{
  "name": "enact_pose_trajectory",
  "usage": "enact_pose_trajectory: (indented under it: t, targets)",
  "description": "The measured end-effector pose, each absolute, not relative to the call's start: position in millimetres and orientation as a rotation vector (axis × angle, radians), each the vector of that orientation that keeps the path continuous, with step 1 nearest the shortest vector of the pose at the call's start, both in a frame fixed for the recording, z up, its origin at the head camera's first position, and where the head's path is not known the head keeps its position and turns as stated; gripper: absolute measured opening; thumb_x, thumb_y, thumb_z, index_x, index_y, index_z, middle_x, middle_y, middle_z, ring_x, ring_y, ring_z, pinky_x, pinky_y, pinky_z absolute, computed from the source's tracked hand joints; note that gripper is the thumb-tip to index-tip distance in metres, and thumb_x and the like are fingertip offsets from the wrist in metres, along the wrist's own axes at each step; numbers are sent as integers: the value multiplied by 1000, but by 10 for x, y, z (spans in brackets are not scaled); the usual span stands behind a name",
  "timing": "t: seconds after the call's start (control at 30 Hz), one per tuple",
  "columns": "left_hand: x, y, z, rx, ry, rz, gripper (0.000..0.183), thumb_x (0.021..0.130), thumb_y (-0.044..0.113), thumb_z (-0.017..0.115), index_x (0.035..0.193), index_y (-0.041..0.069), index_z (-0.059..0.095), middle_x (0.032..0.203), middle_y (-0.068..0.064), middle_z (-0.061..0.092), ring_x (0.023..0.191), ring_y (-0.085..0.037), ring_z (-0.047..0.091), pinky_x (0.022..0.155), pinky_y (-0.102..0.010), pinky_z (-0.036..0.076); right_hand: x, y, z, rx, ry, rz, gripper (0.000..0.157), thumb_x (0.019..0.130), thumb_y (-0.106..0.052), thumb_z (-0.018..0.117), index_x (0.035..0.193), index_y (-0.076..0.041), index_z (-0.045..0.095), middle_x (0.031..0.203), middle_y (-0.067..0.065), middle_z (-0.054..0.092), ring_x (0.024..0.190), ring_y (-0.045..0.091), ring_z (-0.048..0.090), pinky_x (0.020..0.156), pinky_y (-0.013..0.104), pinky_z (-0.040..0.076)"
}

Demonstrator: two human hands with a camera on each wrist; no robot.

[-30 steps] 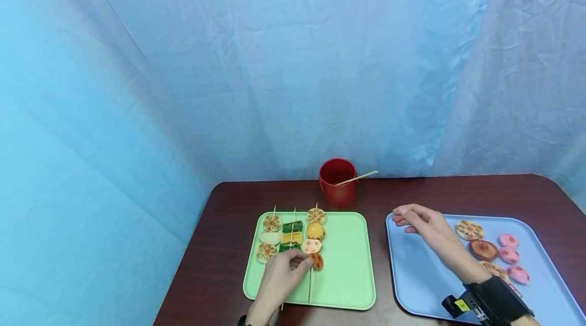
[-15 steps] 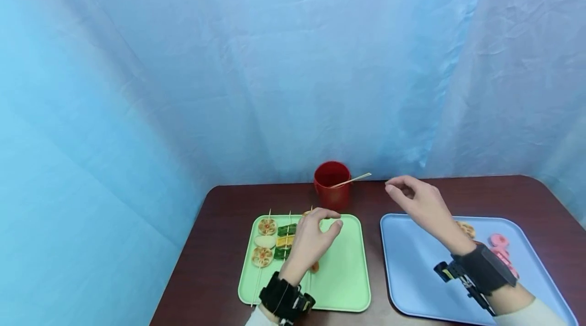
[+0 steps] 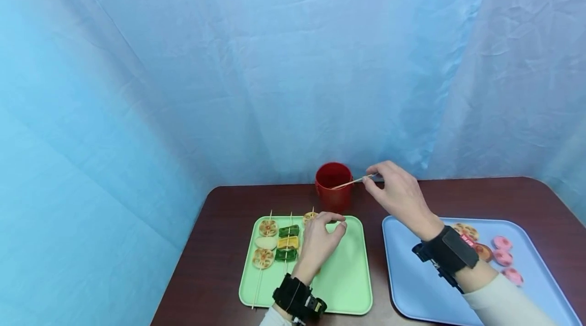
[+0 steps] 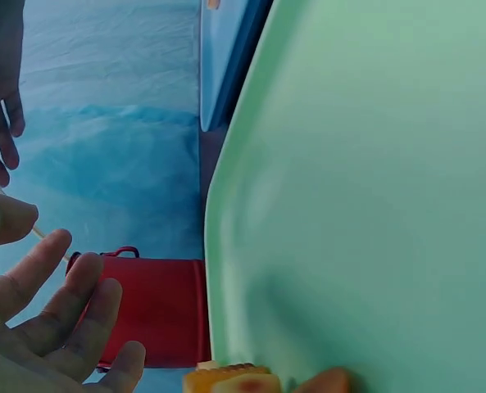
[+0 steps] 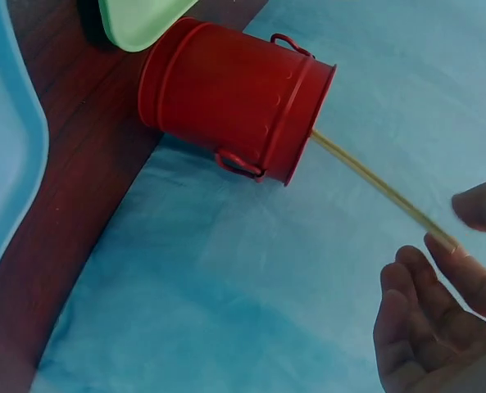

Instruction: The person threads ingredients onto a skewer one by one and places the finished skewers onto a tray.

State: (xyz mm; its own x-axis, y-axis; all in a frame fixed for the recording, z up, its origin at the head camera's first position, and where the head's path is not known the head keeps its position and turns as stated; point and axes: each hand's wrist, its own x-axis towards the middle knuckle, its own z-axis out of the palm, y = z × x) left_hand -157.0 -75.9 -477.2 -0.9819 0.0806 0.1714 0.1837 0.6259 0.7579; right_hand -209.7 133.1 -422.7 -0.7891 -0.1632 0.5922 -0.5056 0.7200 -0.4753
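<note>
Near the far edge of the worktop point(image 3: 448, 200), a stick point(image 5: 382, 188) leans out of the red bucket point(image 3: 333, 201), its end touching the forefinger of the right hand point(image 3: 399, 193), thumb apart, while the left hand point(image 3: 316, 245), thumb and fingers apart, is above the green tray point(image 3: 348, 277).

We've got a pale straw-yellow stick point(image 3: 350, 182) and a solid red bucket point(image 3: 333, 200). Trays: light green tray point(image 3: 345, 275), light blue tray point(image 3: 421, 280), both plain. We read the table point(image 3: 192, 270) as dark reddish brown, the curtain point(image 3: 274, 61) pale blue, patchy with lilac-grey. Food: tan lotus slice point(image 3: 263, 259) with a ring of darker spots, off-white slice point(image 3: 266, 243), dark green piece point(image 3: 286, 255), yellow block point(image 3: 287, 242), pink pieces point(image 3: 502, 257), brown disc point(image 3: 484, 252). We also see black wrist straps point(image 3: 455, 252) and a whitish sleeve point(image 3: 505, 298).
</note>
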Motion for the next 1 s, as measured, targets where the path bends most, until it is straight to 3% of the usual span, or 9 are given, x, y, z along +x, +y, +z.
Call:
enact_pose_trajectory:
  t: [0.3, 0.73, 1.0]
  targets:
    - [-1548, -758, -4813, -251, -2707, -1326, 22, 92, 30, 60, 104, 20, 75, 103, 10, 66, 102, -16, 59, 87, -39, 44, -2133, 1308, -4215, 541, -2317, 732, 12, 85, -15, 71, 94, -8, 71, 90, 6, 64, 72, 18, 56, 56, 35, 47]
    - [-1518, -750, -4820, -249, -2710, -1320, 23, 91, 31, 61, 104, 19, 75, 103, 10, 65, 100, -15, 59, 85, -37, 45, -1839, 1533, -4021, 496, -2195, 879, 16, 87, -20, 70, 100, -10, 71, 96, 1, 64, 85, 14, 56, 63, 35, 45]
    - [-1498, -762, -4811, -269, -2692, -1365, 18, 91, 31, 61, 104, 27, 73, 102, 13, 64, 99, -13, 59, 84, -35, 47, -1559, 1751, -3931, 404, -2068, 996, 23, 81, -3, 74, 104, -8, 73, 91, -1, 66, 78, 0, 52, 63, 13, 38]
